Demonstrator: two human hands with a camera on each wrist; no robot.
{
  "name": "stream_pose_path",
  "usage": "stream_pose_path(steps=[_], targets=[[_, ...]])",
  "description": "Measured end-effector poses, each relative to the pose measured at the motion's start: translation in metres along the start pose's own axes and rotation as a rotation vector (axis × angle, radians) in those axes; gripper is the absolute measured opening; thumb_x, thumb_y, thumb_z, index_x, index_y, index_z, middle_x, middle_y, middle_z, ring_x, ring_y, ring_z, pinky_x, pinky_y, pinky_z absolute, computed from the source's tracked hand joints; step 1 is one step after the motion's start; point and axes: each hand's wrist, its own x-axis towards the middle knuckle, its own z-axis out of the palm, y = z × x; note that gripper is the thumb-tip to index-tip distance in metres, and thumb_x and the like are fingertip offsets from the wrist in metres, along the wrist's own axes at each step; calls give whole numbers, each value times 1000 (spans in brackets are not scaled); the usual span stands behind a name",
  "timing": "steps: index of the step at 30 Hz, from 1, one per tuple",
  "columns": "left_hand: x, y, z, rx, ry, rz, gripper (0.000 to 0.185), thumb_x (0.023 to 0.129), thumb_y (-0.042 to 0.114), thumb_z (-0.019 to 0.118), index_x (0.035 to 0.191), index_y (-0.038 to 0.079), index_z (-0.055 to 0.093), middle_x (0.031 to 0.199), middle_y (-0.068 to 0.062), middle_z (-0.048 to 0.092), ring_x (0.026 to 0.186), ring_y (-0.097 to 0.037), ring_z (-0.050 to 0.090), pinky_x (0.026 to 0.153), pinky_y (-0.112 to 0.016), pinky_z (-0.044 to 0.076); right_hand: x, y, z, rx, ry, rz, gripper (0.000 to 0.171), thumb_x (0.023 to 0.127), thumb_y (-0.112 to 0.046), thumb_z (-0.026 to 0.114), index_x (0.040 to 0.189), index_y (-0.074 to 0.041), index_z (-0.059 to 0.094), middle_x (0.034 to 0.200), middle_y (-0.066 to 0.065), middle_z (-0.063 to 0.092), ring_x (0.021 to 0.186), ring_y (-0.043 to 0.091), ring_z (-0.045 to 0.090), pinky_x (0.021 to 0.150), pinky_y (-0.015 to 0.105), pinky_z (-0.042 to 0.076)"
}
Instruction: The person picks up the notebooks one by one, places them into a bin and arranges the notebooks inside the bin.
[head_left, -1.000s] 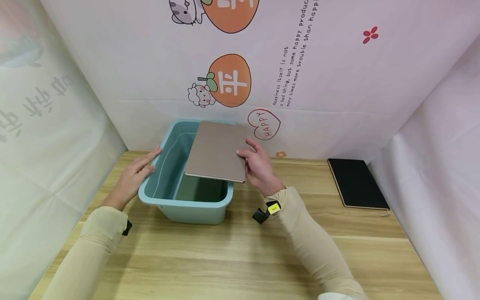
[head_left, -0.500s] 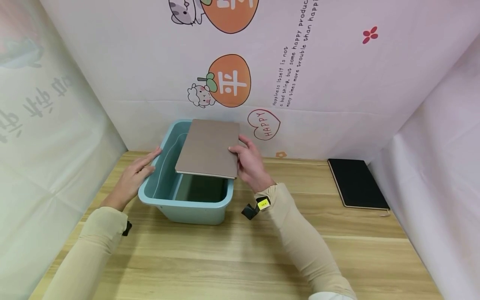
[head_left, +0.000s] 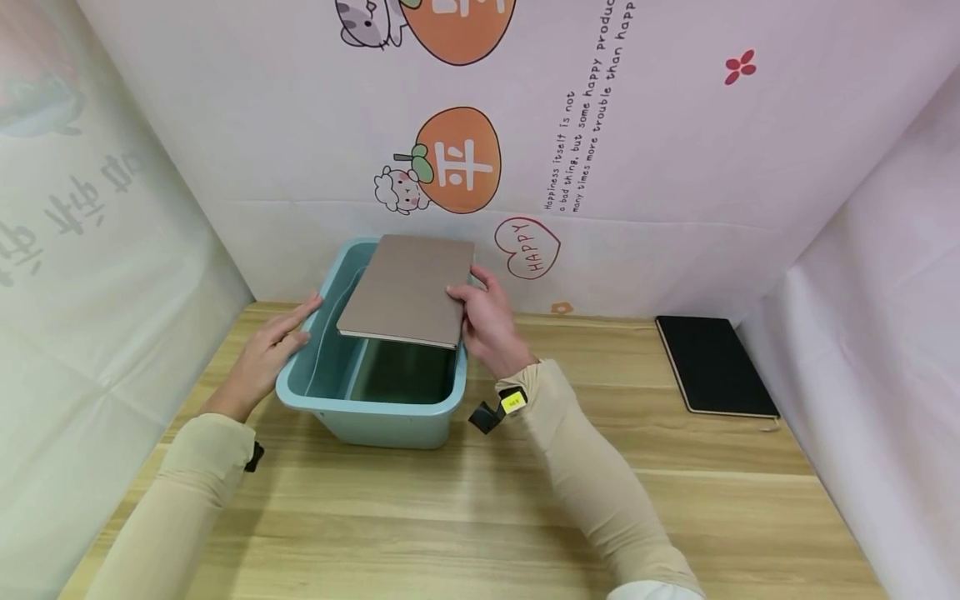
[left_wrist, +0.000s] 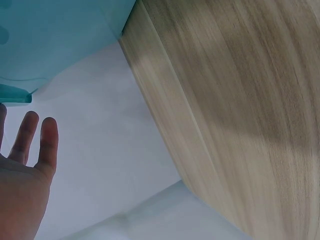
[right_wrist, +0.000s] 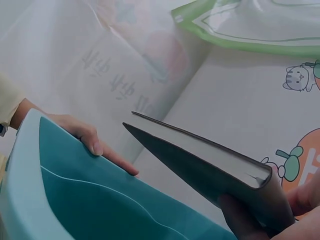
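Note:
A taupe hardcover notebook (head_left: 408, 289) is held above the light blue plastic bin (head_left: 386, 425), nearly flat and tilted. My right hand (head_left: 492, 327) pinches its right edge, thumb on top and fingers beneath. The right wrist view shows the notebook's (right_wrist: 200, 160) page edges and spine, with my fingers around the spine end. My left hand (head_left: 264, 358) rests on the bin's left rim with fingers extended. In the left wrist view, straight fingers of the left hand (left_wrist: 25, 185) show near the bin wall. A darker area lies inside the bin; I cannot tell what it is.
A black notebook (head_left: 717, 367) lies at the table's far right, near the side curtain. The wood-grain table (head_left: 525, 508) extends in front of the bin. A printed white backdrop (head_left: 660, 167) stands close behind, with curtains on both sides.
My right hand has carried the taupe notebook leftward, farther over the bin, and its near edge now looks tilted differently. The left hand, bin and black notebook have stayed put.

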Motion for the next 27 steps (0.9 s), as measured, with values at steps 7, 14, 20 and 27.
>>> stream_pose_path(steps=[7, 14, 20, 27], targets=[[1, -2, 0, -7, -1, 2, 48, 110, 36, 43, 156, 44, 36, 169, 9, 27, 154, -36, 27, 114, -72, 26, 3, 0, 8, 0, 19, -13, 61, 96, 0, 60, 151, -16, 40, 148, 11, 48, 127, 23, 51, 115, 41, 41], [2, -2, 1, -11, 5, 3, 48, 109, 35, 44, 156, 43, 37, 169, 8, 28, 154, -36, 27, 114, -71, 27, 5, -1, 14, -27, 37, -9, 57, 95, -3, 58, 147, -17, 41, 145, 12, 50, 118, 26, 55, 106, 47, 48], [1, -1, 1, -4, -1, 10, 48, 110, 37, 43, 156, 44, 36, 169, 8, 28, 153, -37, 28, 113, -72, 27, 7, -2, 20, -96, 65, -12, 58, 94, -4, 57, 149, -15, 40, 151, 13, 43, 125, 28, 50, 110, 47, 44], [1, 0, 0, -7, 3, -8, 48, 110, 36, 42, 156, 44, 36, 169, 10, 27, 152, -37, 30, 109, -70, 35, 8, -3, 29, -218, 102, -44, 60, 92, -3, 53, 150, -8, 39, 160, 13, 34, 142, 30, 38, 121, 46, 34]])
